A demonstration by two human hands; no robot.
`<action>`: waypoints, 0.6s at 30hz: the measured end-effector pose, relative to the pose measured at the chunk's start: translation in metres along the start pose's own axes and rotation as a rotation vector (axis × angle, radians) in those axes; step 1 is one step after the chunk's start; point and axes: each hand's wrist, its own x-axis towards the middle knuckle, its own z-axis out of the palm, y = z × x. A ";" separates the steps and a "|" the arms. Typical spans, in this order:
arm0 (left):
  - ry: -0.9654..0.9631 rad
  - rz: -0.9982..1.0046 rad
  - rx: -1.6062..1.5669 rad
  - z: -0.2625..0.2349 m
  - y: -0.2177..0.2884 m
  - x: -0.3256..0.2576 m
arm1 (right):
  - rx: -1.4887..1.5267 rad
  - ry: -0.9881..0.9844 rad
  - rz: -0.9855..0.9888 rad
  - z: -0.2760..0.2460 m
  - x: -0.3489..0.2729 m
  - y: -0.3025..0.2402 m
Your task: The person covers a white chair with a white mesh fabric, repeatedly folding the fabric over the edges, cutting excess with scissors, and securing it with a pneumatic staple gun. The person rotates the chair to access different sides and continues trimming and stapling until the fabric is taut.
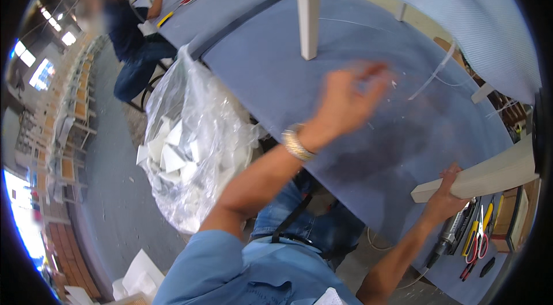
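Note:
My right hand [444, 196] is wrapped round the end of a pale wooden chair leg [489, 175] at the right side of the table. Over the middle of the blue-grey table [259, 68], my left hand [354, 97] is smeared by motion, so its fingers cannot be read. A metal band circles that wrist. Light blue ribbed fabric [461, 11] covers the chair at the upper right. Another pale leg [307, 11] stands down toward the tabletop beyond my left hand. A clear strip [433, 74] hangs from the fabric's edge.
Scissors [477, 241], a power tool [452, 236] and other hand tools lie at the right edge, beside a wooden box [510, 218]. Left of the table stands a clear plastic bag [199, 149] of white scraps. Another person [129, 34] works at the far left, near rows of chairs [72, 132].

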 end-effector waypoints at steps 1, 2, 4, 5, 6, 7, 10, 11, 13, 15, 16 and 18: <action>0.046 -0.168 -0.001 -0.018 -0.005 0.010 | 0.016 0.010 -0.032 -0.001 0.002 0.011; 0.141 -0.093 -0.016 -0.034 -0.027 0.022 | 0.047 0.010 -0.067 -0.003 0.002 0.018; 0.215 -0.112 0.045 -0.057 -0.038 0.060 | 0.093 0.047 -0.098 -0.006 0.000 0.026; 0.263 -0.099 0.065 -0.065 -0.048 0.083 | 0.123 0.068 -0.104 -0.003 -0.003 0.023; 0.397 -0.090 0.016 -0.076 -0.058 0.110 | 0.158 0.077 -0.113 -0.001 -0.003 0.020; 0.539 -0.086 -0.030 -0.085 -0.070 0.134 | 0.182 0.052 -0.135 0.001 -0.002 0.021; 0.618 -0.230 -0.271 -0.095 -0.127 0.182 | 0.209 0.008 -0.186 0.009 0.003 0.022; 0.614 -0.232 -0.232 -0.086 -0.132 0.184 | 0.185 0.016 -0.179 0.008 0.004 0.023; 0.602 -0.235 -0.152 -0.062 -0.140 0.183 | 0.122 0.042 -0.171 0.009 0.007 0.024; 0.415 -0.275 -0.190 -0.061 -0.128 0.181 | 0.035 0.082 -0.159 0.007 0.008 0.026; 0.355 -0.303 -0.218 -0.071 -0.130 0.182 | 0.019 0.081 -0.161 0.007 0.009 0.026; 0.268 -0.356 -0.287 -0.082 -0.135 0.187 | -0.015 0.081 -0.166 0.007 0.014 0.028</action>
